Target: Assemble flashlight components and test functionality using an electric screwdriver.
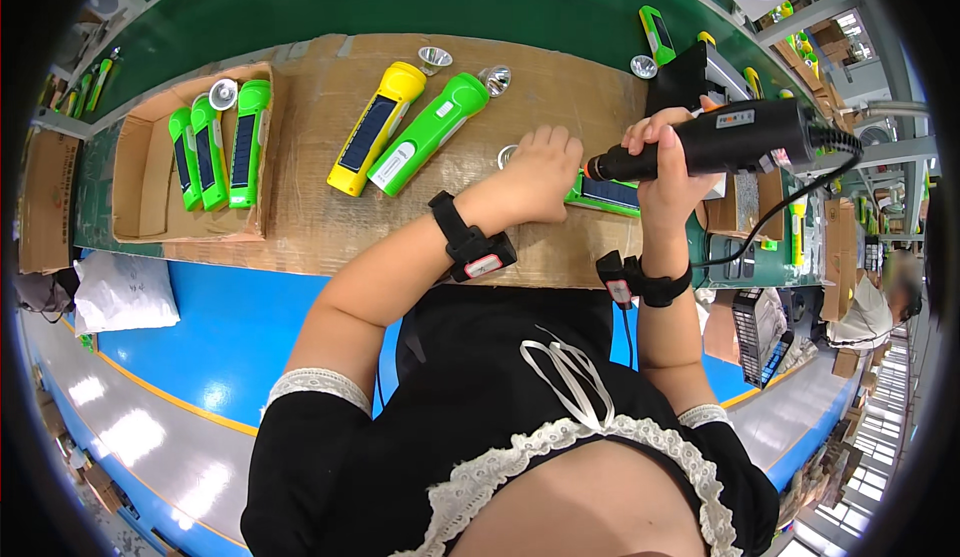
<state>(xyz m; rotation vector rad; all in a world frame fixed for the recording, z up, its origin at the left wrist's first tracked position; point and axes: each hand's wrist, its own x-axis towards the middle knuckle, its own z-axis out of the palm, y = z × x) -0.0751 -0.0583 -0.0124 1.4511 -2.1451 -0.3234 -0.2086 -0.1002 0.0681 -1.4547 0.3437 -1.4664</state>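
Observation:
My right hand (664,162) is wrapped around a black electric screwdriver (740,139), held nearly level with its tip toward my left hand. Below the tip lies a green flashlight (612,193) with a dark solar panel, partly covered by both hands. Curled fingers of my left hand (545,172) close over its left end. A silver reflector cup (507,157) peeks out beside the left hand. Further left, a yellow flashlight (375,129) and a green flashlight (430,135) lie side by side on the cardboard, with a reflector cup (434,59) and another reflector (495,80) by their heads.
A cardboard box (190,225) on the left holds several green flashlights (210,152). Cardboard (300,227) covers the green table. At the back right stands another green flashlight (656,35) near a loose reflector (643,67). The screwdriver's cable (775,222) loops down on the right.

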